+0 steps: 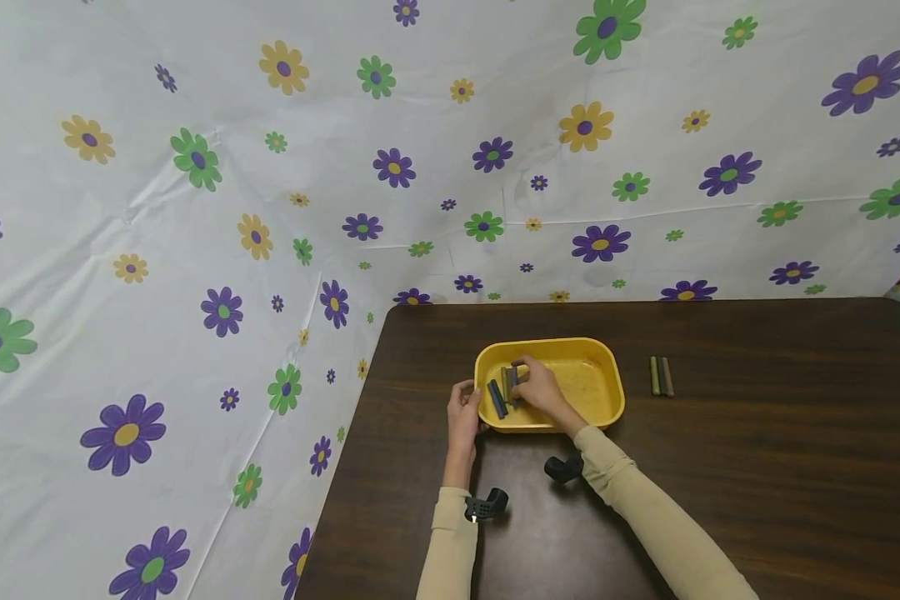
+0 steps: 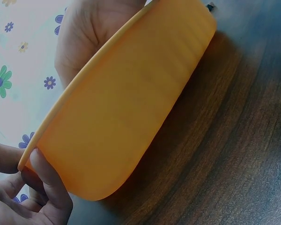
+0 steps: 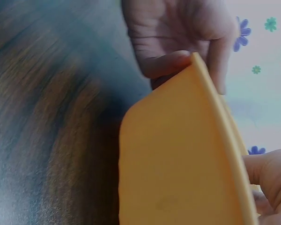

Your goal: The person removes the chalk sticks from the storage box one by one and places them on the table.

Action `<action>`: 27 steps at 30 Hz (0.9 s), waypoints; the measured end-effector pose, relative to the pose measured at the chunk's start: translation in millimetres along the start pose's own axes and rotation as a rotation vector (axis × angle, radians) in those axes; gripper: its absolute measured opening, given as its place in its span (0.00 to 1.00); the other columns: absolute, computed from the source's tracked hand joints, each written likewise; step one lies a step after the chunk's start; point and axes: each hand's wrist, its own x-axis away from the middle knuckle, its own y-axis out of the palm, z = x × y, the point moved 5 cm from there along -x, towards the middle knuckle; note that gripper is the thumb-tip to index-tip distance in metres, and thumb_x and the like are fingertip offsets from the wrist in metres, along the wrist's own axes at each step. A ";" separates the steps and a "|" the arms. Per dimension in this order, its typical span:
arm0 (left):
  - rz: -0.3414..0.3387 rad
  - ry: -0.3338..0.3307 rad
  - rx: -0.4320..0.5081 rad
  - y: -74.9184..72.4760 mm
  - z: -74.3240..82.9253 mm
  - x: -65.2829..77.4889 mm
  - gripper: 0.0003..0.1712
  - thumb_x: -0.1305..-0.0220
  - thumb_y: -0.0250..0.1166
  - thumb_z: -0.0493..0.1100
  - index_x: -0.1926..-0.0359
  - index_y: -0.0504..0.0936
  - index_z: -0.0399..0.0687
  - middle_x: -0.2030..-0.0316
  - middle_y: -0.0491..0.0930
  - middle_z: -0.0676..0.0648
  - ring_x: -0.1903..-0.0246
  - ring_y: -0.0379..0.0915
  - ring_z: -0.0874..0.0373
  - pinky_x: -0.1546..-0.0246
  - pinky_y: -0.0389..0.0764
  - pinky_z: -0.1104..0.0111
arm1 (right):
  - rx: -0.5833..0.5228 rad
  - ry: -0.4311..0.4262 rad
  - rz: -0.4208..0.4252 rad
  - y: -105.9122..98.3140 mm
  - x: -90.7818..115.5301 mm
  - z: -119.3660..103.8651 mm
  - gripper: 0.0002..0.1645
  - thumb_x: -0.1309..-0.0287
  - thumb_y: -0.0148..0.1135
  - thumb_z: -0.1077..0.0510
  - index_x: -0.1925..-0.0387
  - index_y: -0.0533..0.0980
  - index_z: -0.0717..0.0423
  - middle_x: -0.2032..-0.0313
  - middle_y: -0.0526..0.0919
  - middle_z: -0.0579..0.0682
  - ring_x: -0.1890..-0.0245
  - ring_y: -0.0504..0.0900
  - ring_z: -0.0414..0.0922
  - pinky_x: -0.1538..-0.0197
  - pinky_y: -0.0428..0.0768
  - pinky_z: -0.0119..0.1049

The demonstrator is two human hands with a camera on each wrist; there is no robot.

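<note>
A yellow plastic tray (image 1: 588, 383) stands on the table. My left hand (image 1: 462, 417) grips its left end, with the thumb outside the wall and fingers at the rim, as the left wrist view shows at the hand (image 2: 42, 187). Inside the tray's left part lie several short pastel-like sticks, among them a dark blue one (image 1: 497, 400) and an olive one (image 1: 505, 385). My right hand (image 1: 542, 390) reaches into the tray and pinches a dark grey stick (image 1: 514, 377) beside the olive one. In the right wrist view the tray wall partly hides the right hand (image 3: 271, 183) and its fingertips.
To the right of the tray, three similar sticks (image 1: 662, 377) lie side by side on the dark wooden table (image 1: 757, 467). A flower-printed white sheet (image 1: 435, 125) hangs behind and left of the table. Black wrist cameras (image 1: 487, 505) sit on both forearms.
</note>
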 end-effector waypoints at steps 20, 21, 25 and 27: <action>-0.033 0.021 -0.020 -0.9 -4.1 -3.9 0.19 0.21 0.54 0.36 0.36 0.71 0.29 0.56 0.76 0.27 0.76 0.69 0.54 0.75 0.74 0.66 | -0.521 0.163 -0.129 -7.2 5.8 7.5 0.33 0.34 0.62 0.71 0.29 0.67 0.67 0.48 0.82 0.70 0.61 0.88 0.50 0.52 0.85 0.54; -0.031 0.022 -0.023 -0.9 -4.0 -3.7 0.19 0.21 0.54 0.36 0.36 0.71 0.29 0.56 0.76 0.26 0.76 0.69 0.54 0.75 0.74 0.66 | -0.529 0.161 -0.134 -8.0 5.9 7.2 0.33 0.34 0.61 0.71 0.29 0.67 0.67 0.48 0.82 0.70 0.60 0.88 0.51 0.51 0.85 0.55; -0.019 0.029 -0.026 -0.9 -4.2 -3.4 0.19 0.21 0.54 0.36 0.36 0.72 0.29 0.56 0.76 0.26 0.77 0.68 0.57 0.76 0.74 0.67 | -0.536 0.149 -0.151 -11.7 6.8 5.9 0.33 0.33 0.60 0.71 0.28 0.66 0.68 0.53 0.84 0.66 0.62 0.88 0.50 0.48 0.82 0.59; -0.012 0.031 -0.024 -0.9 -4.1 -3.2 0.19 0.22 0.54 0.36 0.37 0.72 0.29 0.56 0.76 0.26 0.78 0.68 0.57 0.76 0.74 0.67 | -0.532 0.151 -0.152 -13.3 7.1 6.0 0.32 0.33 0.60 0.71 0.28 0.67 0.68 0.57 0.86 0.62 0.63 0.88 0.49 0.47 0.82 0.59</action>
